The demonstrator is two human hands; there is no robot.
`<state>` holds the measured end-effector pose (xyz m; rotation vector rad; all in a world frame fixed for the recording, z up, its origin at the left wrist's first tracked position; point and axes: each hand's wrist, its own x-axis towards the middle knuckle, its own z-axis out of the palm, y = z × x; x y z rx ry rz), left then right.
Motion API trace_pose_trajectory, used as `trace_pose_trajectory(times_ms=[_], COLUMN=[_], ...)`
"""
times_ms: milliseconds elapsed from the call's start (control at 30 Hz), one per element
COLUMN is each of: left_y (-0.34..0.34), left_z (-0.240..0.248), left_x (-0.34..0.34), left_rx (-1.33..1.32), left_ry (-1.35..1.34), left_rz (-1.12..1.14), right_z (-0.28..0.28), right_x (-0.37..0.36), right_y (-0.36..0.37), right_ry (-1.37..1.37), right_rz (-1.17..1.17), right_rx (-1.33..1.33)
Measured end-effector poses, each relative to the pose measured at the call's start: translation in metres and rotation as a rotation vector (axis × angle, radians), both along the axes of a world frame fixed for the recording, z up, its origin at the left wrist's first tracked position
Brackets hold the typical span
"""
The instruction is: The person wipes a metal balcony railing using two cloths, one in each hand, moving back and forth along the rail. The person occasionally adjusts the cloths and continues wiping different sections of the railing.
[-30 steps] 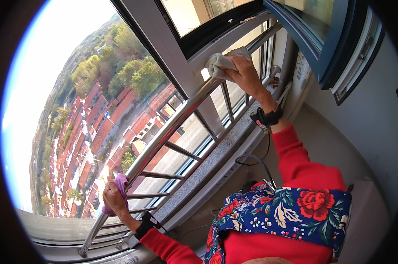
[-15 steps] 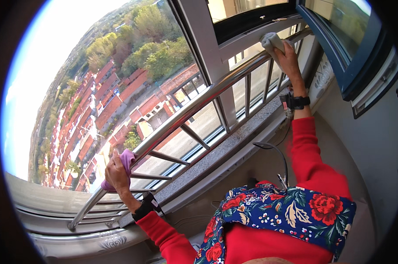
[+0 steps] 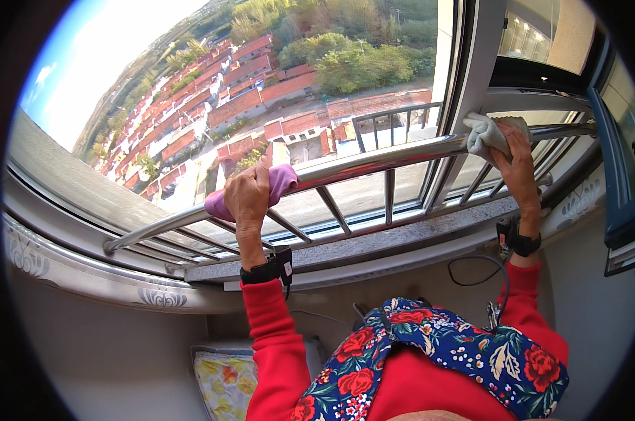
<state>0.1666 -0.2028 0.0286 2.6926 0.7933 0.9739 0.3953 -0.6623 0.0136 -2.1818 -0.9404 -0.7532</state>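
A shiny metal railing [image 3: 380, 152] runs across the window, its bars reaching down to a speckled stone sill. My left hand [image 3: 247, 195] is closed over a purple cloth [image 3: 283, 181], which wraps the top rail left of the middle. Farther right, my right hand [image 3: 518, 163] grips a pale grey-green cloth [image 3: 483, 135] folded over the same rail, near the window post. Both cloths touch the metal. The palms and the undersides of the cloths are hidden.
At the right, an opened dark-framed window sash [image 3: 616, 161] juts inward. The stone sill [image 3: 373, 242] lies below the bars. A cable [image 3: 465, 284] hangs by my right wrist. A yellow floral cushion [image 3: 226, 382] sits low at left. Beyond the glass are red roofs [image 3: 254, 105].
The view has turned and shifted. My right hand and its cloth have slid back along the rail toward the window post, closer to my left hand, which stays on the rail with the purple cloth.
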Motion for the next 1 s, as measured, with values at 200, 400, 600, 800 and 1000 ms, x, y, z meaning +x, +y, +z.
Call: trace_pose_trajectory(times_ms=[200,400,600,800,1000], left_y=[-0.001,-0.002,-0.003,-0.003,-0.004], left_z=[-0.001,0.001,0.001,0.001,0.000], left_x=[0.000,0.000,0.000,0.000,0.000], left_rx=[-0.013,-0.026,-0.036,-0.011,-0.005], left_ry=[0.001,0.001,-0.015,-0.011,-0.017], left_rz=[0.018,0.035,0.020,0.042,0.050], right_z=[0.019,0.025,0.025,0.029,0.040], right_x=[-0.033,-0.042,-0.042,-0.042,-0.037], right_y=[0.078,0.103,0.103,0.104,0.110], right_ry=[0.002,0.075,0.054,0.048,0.113], right_rz=[0.239,0.235,0.239,0.265,0.231], right_rx=[-0.060,-0.204,-0.241,-0.283,-0.446])
